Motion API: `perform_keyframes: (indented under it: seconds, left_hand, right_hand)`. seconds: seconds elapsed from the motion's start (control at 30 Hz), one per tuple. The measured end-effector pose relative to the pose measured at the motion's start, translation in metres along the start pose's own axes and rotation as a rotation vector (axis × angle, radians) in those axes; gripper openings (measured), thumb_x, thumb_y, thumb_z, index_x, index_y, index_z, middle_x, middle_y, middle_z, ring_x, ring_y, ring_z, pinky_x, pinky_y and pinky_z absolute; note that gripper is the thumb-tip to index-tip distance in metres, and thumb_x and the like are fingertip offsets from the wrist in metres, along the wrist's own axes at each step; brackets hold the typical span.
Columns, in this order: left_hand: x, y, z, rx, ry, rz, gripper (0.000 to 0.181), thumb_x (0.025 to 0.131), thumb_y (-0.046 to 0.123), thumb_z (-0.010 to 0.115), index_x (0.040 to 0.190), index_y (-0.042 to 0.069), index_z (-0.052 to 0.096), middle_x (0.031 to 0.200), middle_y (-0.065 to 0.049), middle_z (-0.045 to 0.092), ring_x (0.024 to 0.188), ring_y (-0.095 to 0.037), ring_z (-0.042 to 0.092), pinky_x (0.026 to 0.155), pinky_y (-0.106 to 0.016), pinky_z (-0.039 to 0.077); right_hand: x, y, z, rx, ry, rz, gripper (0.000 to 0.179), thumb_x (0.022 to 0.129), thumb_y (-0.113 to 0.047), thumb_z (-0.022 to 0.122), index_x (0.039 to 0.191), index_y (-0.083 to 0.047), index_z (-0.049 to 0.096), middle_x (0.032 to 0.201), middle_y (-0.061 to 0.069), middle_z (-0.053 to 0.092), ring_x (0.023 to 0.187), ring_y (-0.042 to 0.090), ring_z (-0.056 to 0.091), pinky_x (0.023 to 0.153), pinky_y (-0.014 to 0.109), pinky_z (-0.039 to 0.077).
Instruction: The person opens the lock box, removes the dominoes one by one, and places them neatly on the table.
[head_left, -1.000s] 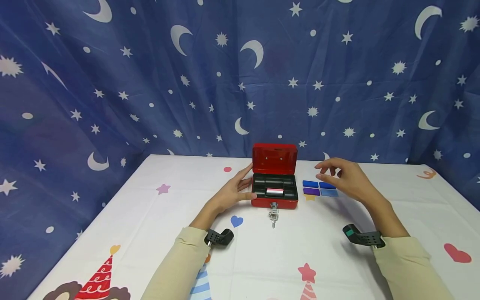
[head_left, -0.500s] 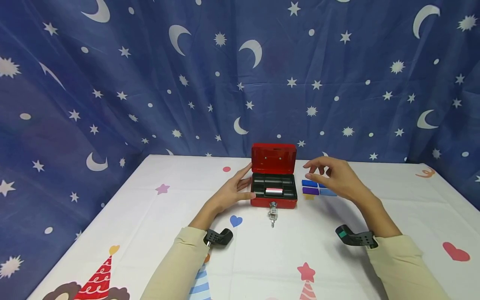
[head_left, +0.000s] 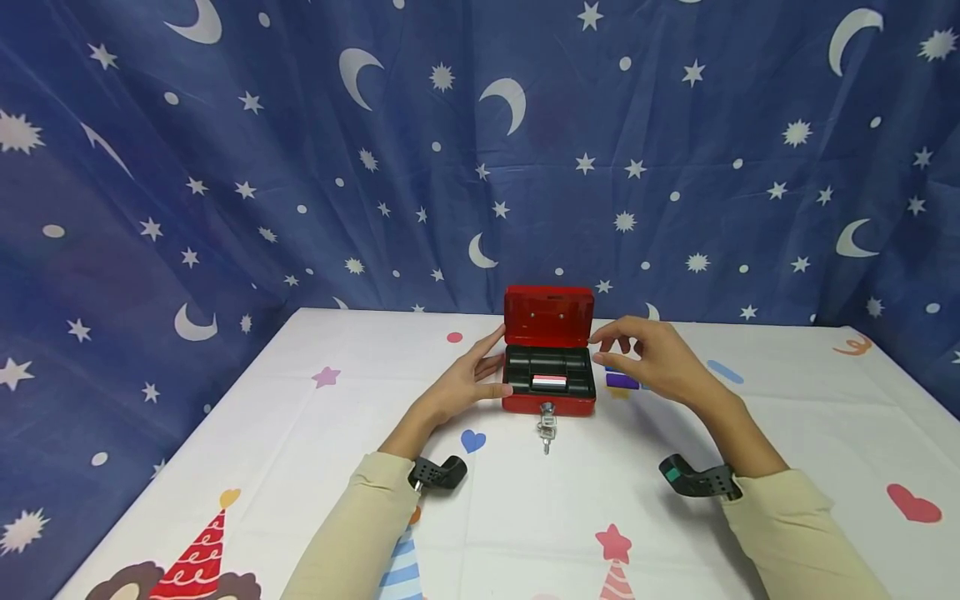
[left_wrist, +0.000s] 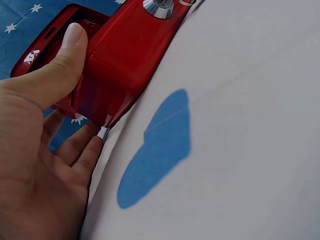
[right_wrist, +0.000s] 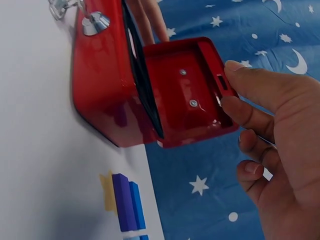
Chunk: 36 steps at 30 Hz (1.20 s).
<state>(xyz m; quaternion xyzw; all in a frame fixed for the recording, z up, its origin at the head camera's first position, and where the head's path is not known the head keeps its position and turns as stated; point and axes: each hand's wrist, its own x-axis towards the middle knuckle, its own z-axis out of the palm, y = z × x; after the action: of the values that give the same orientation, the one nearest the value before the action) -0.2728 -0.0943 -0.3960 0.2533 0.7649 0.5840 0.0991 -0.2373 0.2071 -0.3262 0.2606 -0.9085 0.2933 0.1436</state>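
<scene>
A small red cash box (head_left: 525, 406) stands with its lid (head_left: 549, 317) raised. In its black tray (head_left: 547, 362) lies a small pink-and-white block (head_left: 549, 382). My left hand (head_left: 468, 382) rests along the box's left side, fingers extended, with the thumb (left_wrist: 70, 50) at the front corner. At the box's right, my right hand (head_left: 648, 354) hovers with bent fingers and a gap between thumb and index finger; nothing shows between them. Under it lie a purple block (head_left: 622, 381) and a blue block (right_wrist: 137, 205), partly hidden in the head view.
Keys (head_left: 547, 432) hang from the lock at the box's front. The table has a white cloth (head_left: 525, 500) with printed shapes. Behind its far edge hangs a blue curtain (head_left: 420, 125) with moons and stars.
My right hand has moved left from above the several blue and purple blocks to the box's right edge, covering more of the blocks. The left hand has kept its place.
</scene>
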Motion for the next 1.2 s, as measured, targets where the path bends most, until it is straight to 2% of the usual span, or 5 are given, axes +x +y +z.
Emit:
perform_keyframes:
  seconds: [0.3, 0.5, 0.83, 1.03, 1.2]
  left_hand:
    - [0.001, 0.0, -0.001, -0.018, -0.021, -0.003, 0.095, 0.08, 0.007, 0.076, 0.153, 0.033, 0.019, 0.157, -0.005, 0.021, 0.135, -0.025, 0.037, 0.109, -0.039, 0.032]
    - [0.002, 0.001, -0.002, -0.037, -0.049, -0.009, 0.097, 0.081, 0.003, 0.074, 0.155, 0.024, 0.015, 0.158, -0.011, 0.015, 0.137, -0.032, 0.033, 0.109, -0.044, 0.03]
    - [0.001, 0.001, 0.0, 0.002, -0.003, -0.006, 0.095, 0.08, 0.01, 0.077, 0.151, 0.039, 0.021, 0.157, -0.005, 0.021, 0.134, -0.023, 0.039, 0.107, -0.037, 0.035]
    - [-0.001, 0.001, 0.0, 0.005, 0.001, -0.009, 0.095, 0.079, 0.009, 0.077, 0.152, 0.038, 0.022, 0.156, -0.002, 0.022, 0.133, -0.02, 0.04, 0.106, -0.033, 0.036]
    - [-0.001, 0.001, 0.0, 0.008, -0.001, -0.014, 0.095, 0.08, 0.01, 0.077, 0.152, 0.038, 0.021, 0.156, 0.0, 0.023, 0.133, -0.019, 0.041, 0.105, -0.032, 0.037]
  right_hand:
    - [0.004, -0.004, 0.015, 0.018, -0.025, -0.09, 0.023, 0.082, -0.014, 0.076, 0.104, -0.009, 0.072, 0.085, -0.007, 0.063, 0.075, 0.017, 0.051, 0.06, 0.032, 0.045]
    - [0.006, -0.007, 0.025, 0.02, -0.049, -0.078, 0.018, 0.083, -0.016, 0.076, 0.1, -0.01, 0.072, 0.078, -0.008, 0.058, 0.074, 0.017, 0.05, 0.061, 0.031, 0.043]
    - [0.008, -0.013, 0.04, 0.031, -0.072, -0.05, 0.017, 0.08, -0.013, 0.078, 0.096, -0.011, 0.072, 0.078, -0.006, 0.059, 0.074, 0.017, 0.051, 0.062, 0.029, 0.046]
    - [0.008, -0.013, 0.049, 0.024, -0.073, -0.068, 0.015, 0.08, -0.014, 0.079, 0.092, -0.013, 0.072, 0.075, -0.007, 0.057, 0.07, 0.014, 0.049, 0.058, 0.027, 0.045]
    - [0.008, -0.013, 0.054, 0.0, -0.074, -0.042, 0.012, 0.081, -0.015, 0.078, 0.092, -0.014, 0.072, 0.074, -0.006, 0.054, 0.067, 0.014, 0.048, 0.056, 0.026, 0.044]
